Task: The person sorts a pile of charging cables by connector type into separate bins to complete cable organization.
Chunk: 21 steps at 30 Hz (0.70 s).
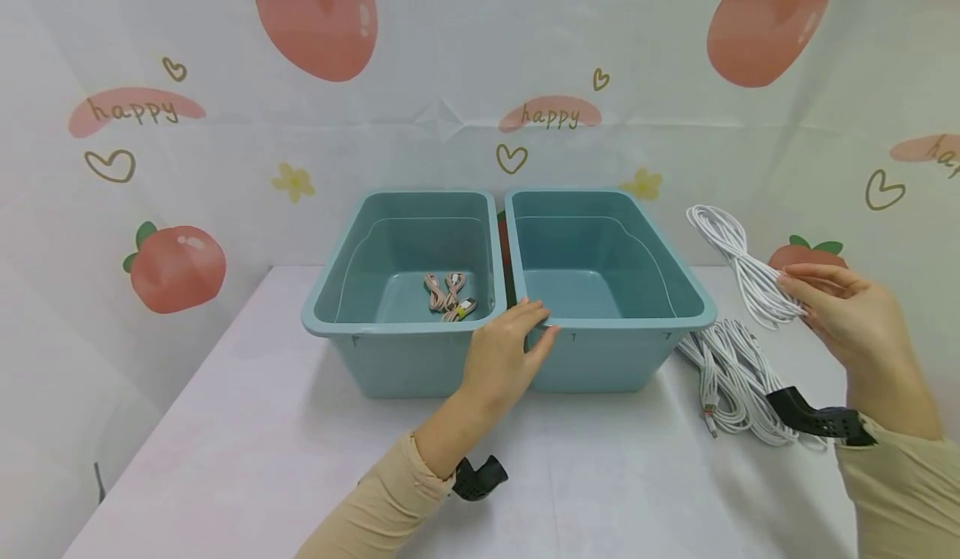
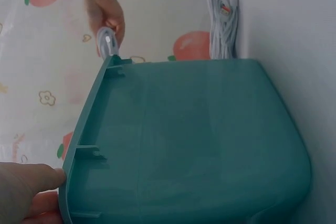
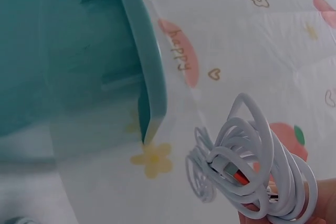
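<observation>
Your right hand pinches one end of a white cable bundle, thumb and fingers closed on it. The bundle reaches forward and leftward from your fingertips, its long axis slanting toward the far end of the right bin. It is outside that bin, beyond its right wall, and the right hand is much the nearer one. Your left hand grips the same bin's near rim at its left corner. More white cables lie on the table below the bundle; small brown cables sit inside the left bin.
</observation>
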Each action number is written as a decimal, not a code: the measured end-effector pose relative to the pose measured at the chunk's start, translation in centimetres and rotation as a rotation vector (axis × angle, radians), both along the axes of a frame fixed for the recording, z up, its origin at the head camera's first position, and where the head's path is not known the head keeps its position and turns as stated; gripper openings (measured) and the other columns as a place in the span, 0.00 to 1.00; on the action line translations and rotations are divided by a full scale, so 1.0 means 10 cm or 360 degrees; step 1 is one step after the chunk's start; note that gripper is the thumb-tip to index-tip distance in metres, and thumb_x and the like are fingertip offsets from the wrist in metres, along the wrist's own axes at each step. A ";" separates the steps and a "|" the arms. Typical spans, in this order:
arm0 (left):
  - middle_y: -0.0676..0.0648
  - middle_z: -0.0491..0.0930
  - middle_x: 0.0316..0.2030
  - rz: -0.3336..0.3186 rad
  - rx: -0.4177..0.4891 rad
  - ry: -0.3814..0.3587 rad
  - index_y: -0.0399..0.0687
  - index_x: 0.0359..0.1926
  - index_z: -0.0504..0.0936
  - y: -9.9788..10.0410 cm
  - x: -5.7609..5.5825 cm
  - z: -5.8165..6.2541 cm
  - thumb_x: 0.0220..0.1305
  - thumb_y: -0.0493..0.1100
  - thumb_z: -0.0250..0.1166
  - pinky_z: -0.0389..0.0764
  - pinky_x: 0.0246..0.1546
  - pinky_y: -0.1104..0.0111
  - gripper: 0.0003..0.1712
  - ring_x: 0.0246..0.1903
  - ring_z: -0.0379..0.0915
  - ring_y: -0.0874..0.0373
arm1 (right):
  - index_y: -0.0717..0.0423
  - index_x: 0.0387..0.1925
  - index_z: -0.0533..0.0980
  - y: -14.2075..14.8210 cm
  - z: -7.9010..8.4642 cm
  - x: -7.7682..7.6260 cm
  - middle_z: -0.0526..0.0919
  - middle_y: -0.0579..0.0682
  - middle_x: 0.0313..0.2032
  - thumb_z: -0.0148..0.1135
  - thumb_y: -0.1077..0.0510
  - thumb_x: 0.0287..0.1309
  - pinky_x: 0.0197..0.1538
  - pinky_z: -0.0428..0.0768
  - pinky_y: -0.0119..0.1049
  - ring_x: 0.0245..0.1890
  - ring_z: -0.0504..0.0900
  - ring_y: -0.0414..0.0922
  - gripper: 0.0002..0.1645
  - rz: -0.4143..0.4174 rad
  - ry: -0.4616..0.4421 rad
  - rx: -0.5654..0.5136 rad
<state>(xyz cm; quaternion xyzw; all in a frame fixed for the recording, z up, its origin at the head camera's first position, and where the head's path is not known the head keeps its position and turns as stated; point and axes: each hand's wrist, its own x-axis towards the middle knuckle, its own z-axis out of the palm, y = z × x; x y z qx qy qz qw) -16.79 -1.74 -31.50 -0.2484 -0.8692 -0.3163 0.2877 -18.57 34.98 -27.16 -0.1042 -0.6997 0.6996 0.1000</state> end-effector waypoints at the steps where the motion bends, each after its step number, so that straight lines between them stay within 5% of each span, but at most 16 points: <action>1: 0.46 0.84 0.46 0.0001 0.0000 0.0000 0.43 0.43 0.85 0.00 0.00 0.00 0.60 0.44 0.64 0.81 0.49 0.63 0.13 0.53 0.78 0.53 | 0.41 0.27 0.83 -0.01 0.02 -0.01 0.83 0.31 0.25 0.68 0.61 0.50 0.26 0.76 0.19 0.26 0.77 0.28 0.08 0.0027 0.0029 -0.0050; 5: 0.45 0.84 0.45 0.0007 0.0000 0.0016 0.43 0.42 0.85 0.00 0.00 -0.01 0.59 0.44 0.65 0.82 0.48 0.63 0.13 0.52 0.78 0.53 | 0.45 0.28 0.85 -0.08 0.09 -0.03 0.84 0.33 0.27 0.66 0.64 0.52 0.27 0.77 0.21 0.28 0.79 0.28 0.09 0.0102 0.0067 -0.0156; 21: 0.46 0.84 0.46 -0.0008 0.0013 -0.0014 0.43 0.43 0.85 0.00 0.01 0.01 0.60 0.44 0.64 0.81 0.50 0.63 0.13 0.53 0.78 0.52 | 0.37 0.28 0.83 -0.39 0.29 -0.23 0.82 0.27 0.26 0.71 0.53 0.47 0.29 0.76 0.15 0.30 0.78 0.25 0.05 0.0068 0.0054 0.0315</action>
